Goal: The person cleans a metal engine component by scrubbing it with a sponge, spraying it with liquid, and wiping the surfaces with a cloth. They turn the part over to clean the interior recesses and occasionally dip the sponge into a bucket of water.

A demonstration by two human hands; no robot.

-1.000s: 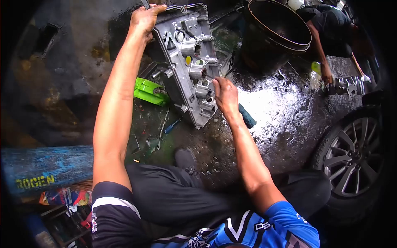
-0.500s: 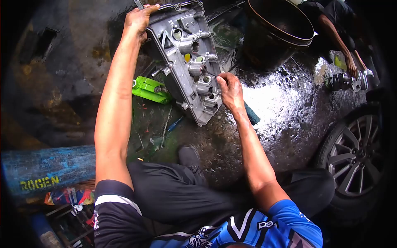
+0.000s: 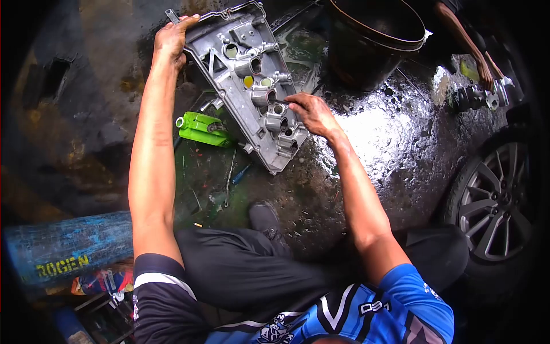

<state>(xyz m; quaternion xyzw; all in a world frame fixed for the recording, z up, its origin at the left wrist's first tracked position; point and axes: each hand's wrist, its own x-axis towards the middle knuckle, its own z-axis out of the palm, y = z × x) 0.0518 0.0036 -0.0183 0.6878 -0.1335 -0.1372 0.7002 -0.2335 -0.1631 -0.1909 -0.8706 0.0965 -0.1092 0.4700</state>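
Note:
A grey metal engine valve cover [image 3: 238, 94] is held tilted above the floor, its inner side with round tubes facing me. At its upper left corner, my left hand [image 3: 173, 41] grips the rim, thumb laid over the edge. My right hand [image 3: 311, 113] is closed at the cover's right side, pinching a thin dark-shafted tool [image 3: 279, 101]. The shaft's tip reaches the mouth of a middle tube; its handle is hidden by my hand and forearm. Beneath the cover's left edge lies a bright green bottle [image 3: 200, 128].
A big dark bucket [image 3: 375, 43] stands beyond the cover. At right are a wheel [image 3: 497, 200] and another person's hand [image 3: 486, 77] at a metal part. A blue cylinder [image 3: 69, 243] lies at left, and a blue-handled screwdriver [image 3: 242, 174] on the wet floor.
The valve cover and my left hand have shifted slightly left in view. My right hand has turned flatter at the tube, and the teal piece once visible beside its wrist is out of sight.

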